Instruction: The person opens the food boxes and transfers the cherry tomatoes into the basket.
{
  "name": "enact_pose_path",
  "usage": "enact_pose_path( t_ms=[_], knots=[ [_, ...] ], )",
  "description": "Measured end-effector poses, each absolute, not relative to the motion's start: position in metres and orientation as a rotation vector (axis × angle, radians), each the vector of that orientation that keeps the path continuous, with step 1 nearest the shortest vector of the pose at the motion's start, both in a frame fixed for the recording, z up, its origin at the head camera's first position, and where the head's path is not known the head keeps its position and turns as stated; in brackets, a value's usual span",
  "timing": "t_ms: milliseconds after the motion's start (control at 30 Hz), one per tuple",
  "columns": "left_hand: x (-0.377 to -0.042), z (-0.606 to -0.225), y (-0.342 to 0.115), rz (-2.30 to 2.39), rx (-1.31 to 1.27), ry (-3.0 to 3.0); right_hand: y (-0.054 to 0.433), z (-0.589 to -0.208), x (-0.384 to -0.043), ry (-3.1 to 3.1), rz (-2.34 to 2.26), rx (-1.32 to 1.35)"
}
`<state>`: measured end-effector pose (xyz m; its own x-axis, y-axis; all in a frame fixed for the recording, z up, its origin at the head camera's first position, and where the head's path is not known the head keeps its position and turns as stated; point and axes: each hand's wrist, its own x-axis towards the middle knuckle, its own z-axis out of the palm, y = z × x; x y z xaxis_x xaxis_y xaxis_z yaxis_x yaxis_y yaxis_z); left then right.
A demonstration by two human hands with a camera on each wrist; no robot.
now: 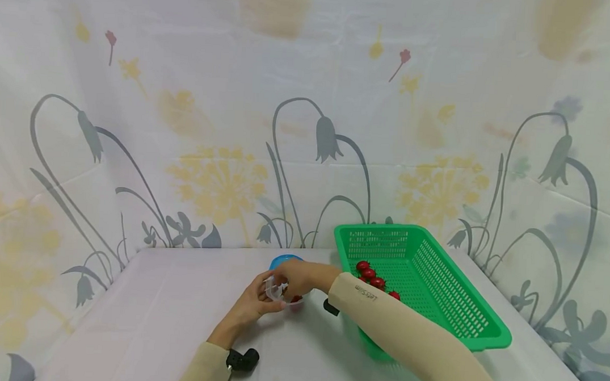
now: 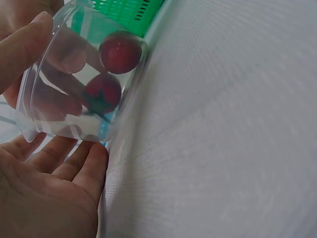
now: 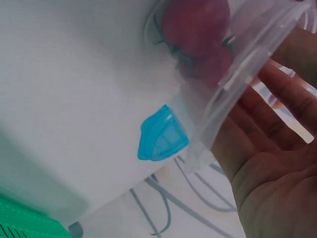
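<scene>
A clear plastic container [image 1: 273, 290] stands tilted on the table between both hands. My left hand [image 1: 251, 303] holds it from the left, with fingers [image 2: 91, 168] along one side and the thumb at its rim. Through the clear wall in the left wrist view show two red cherry tomatoes, one [image 2: 120, 52] near the bottom corner and another [image 2: 112, 88] with a green calyx. My right hand [image 1: 300, 276] reaches over the rim into the container. Its fingers are loosely bent inside, with no tomato showing between them.
To the right stands a green perforated basket [image 1: 457, 276] with several cherry tomatoes [image 1: 368, 273] along its left side. Behind the container lies a blue plastic piece [image 1: 284, 259]. A floral cloth [image 1: 306, 156] hangs at the table's back edge.
</scene>
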<state>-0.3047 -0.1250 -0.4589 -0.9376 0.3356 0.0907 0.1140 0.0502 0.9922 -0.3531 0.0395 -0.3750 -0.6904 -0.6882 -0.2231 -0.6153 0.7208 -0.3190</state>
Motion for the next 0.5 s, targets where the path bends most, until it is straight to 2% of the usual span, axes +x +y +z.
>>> enact_pose_path(
  t_ms=[500],
  knots=[
    [-0.302,-0.456,-0.125,1.98,0.452,2.177,0.035,-0.392,-0.361,2.533,-0.233,-1.19]
  ],
)
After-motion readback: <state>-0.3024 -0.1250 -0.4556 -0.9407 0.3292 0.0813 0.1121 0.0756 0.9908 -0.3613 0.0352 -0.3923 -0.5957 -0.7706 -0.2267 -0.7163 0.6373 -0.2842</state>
